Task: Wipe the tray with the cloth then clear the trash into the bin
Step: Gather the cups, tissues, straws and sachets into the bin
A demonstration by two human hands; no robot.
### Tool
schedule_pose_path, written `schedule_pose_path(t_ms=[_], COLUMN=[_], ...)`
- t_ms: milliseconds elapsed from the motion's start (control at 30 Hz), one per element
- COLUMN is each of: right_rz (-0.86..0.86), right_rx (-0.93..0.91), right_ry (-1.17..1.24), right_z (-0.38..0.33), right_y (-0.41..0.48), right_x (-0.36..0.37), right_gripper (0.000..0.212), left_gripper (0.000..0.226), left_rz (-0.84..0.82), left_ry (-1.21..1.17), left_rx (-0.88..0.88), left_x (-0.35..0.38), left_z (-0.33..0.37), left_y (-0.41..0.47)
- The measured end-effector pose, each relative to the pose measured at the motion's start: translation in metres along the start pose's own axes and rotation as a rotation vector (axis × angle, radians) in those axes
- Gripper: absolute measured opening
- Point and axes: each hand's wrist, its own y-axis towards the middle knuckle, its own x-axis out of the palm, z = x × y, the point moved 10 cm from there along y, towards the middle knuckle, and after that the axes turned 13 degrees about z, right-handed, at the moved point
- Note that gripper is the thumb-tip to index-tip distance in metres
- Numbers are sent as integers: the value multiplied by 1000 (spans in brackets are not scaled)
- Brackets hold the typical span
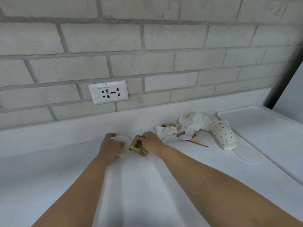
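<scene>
On the white counter my left hand (110, 145) is closed over a white round lid (123, 139). Beside it my right hand (151, 139) pinches the top of a gold wrapper (136, 147) that lies on the counter. To the right lies a heap of trash: crumpled white napkins (194, 124), another gold wrapper (169, 125), a red-striped straw (199, 143), a clear lid (205, 138) and a tipped polka-dot paper cup (223, 135). A white tray (262, 128) sits at the far right. No cloth and no bin are in view.
A second clear lid (247, 153) lies flat near the tray's edge. A brick wall with a socket plate (108, 92) rises behind the counter's raised back lip (65, 128). A dark vertical frame (283, 66) stands at the right corner.
</scene>
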Motion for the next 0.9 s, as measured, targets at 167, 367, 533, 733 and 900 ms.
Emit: schedule_pose_path(t_ms=[167,367,533,733,900], right_rz=[225,84,56,116,101], right_rx=[130,57,-85,7,-121], right_ry=[328,59,-312,-723,-656], right_z=[15,12,25,84,69], right_y=[-12,-12,6,23,25], right_x=[-16,-4,-47,-86,-67], right_gripper=[20,33,46,53,34], left_gripper=[29,19,28,26,27], left_rz=[-62,-106,-98,-89,-107], left_ry=[-347,-272,-293,-275,-279], left_rx=[-47,-65,-15,18,16], left_x=[29,50,48,49,50], left_z=[8,2,1,3,4], left_y=[-21,-33,-28,-27,-26])
